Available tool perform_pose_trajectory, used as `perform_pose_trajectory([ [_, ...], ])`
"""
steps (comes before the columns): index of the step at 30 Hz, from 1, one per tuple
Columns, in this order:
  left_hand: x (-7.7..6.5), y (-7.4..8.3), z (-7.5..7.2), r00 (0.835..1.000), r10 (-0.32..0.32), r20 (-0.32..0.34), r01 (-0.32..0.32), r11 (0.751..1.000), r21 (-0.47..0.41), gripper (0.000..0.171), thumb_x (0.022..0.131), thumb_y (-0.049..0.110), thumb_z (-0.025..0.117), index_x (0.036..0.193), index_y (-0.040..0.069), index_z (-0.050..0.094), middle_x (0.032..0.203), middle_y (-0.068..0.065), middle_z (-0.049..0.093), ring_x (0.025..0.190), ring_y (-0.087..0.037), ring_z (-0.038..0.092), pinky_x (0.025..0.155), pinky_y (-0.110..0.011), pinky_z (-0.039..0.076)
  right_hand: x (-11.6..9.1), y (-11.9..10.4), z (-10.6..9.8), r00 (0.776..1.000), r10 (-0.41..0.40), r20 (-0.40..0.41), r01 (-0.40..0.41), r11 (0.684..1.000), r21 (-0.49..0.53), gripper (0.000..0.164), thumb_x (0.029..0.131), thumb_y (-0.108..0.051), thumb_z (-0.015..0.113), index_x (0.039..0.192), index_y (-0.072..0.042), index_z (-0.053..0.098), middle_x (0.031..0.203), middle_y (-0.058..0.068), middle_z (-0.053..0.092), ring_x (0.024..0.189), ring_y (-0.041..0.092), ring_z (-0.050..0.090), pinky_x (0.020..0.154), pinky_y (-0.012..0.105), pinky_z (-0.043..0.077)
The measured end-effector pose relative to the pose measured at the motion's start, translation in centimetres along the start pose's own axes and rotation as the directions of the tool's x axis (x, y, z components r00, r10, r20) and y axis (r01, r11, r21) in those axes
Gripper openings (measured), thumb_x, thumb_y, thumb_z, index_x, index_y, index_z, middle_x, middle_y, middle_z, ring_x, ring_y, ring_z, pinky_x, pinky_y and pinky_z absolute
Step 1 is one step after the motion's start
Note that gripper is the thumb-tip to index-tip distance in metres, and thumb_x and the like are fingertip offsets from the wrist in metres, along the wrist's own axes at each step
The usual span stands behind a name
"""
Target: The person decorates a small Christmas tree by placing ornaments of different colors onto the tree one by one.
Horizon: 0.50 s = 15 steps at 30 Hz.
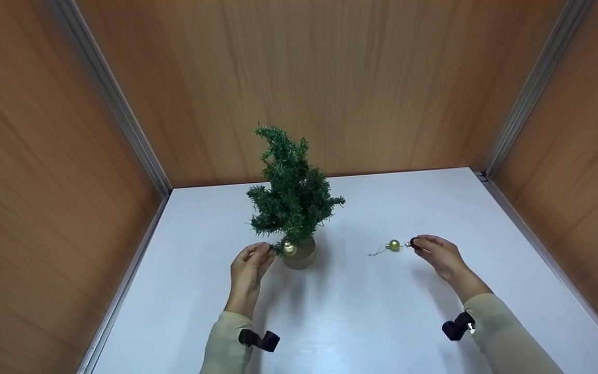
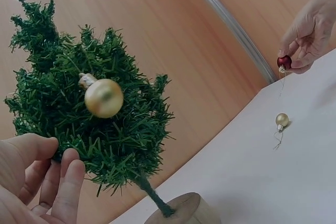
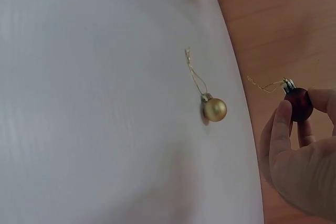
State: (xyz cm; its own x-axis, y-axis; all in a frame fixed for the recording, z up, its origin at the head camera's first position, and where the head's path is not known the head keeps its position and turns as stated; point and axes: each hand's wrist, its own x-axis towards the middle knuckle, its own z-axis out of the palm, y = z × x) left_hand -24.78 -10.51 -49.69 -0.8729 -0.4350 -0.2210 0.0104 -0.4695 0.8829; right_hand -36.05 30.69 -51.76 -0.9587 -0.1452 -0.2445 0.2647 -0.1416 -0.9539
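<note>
A small artificial Christmas tree [image 1: 294,192] stands upright on a round wooden base [image 1: 301,255]. My left hand [image 1: 247,272] pinches the tip of one low branch between thumb and fingers. From the tree's front hangs a gold bauble [image 2: 104,98], close to those fingers. Over to the right, my right hand [image 1: 442,258] holds a dark red bauble [image 3: 299,104] by its ball, the metal cap and gold string loop sticking out free. Just left of it in the head view, a second gold bauble [image 3: 214,110] lies on the table with its string stretched out.
The white table [image 1: 361,311] is enclosed by wood-grain panels [image 1: 382,88] at the back and both sides, with metal strips [image 1: 117,98] along their corners. The tree stands a little in front of the back panel.
</note>
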Motion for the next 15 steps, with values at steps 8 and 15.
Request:
perform_pose_trajectory([
  [8,-0.7,-0.1,0.7,0.996,0.047,-0.072,-0.049,0.998,-0.032,0.008,0.093,0.003,0.066,0.099,-0.001,0.065,0.087,-0.004,0.067,0.080,-0.012,0.070,0.082,-0.026,0.060,2.1,-1.0,-0.1,0.996,0.019,0.088,-0.021,1.000,0.024,0.007,0.094,-0.006,0.065,0.100,-0.007,0.063,0.092,-0.002,0.068,0.089,0.008,0.068,0.091,0.020,0.055],
  [15,-1.5,-0.1,1.4,0.990,0.074,-0.117,-0.079,0.996,-0.039,0.020,0.093,0.006,0.066,0.110,-0.005,0.062,0.091,-0.004,0.067,0.083,-0.011,0.070,0.084,-0.025,0.059,3.4,-1.8,0.6,0.980,0.039,0.195,-0.043,0.999,0.015,0.009,0.094,-0.006,0.066,0.101,-0.005,0.061,0.095,0.000,0.066,0.093,0.010,0.068,0.092,0.020,0.054],
])
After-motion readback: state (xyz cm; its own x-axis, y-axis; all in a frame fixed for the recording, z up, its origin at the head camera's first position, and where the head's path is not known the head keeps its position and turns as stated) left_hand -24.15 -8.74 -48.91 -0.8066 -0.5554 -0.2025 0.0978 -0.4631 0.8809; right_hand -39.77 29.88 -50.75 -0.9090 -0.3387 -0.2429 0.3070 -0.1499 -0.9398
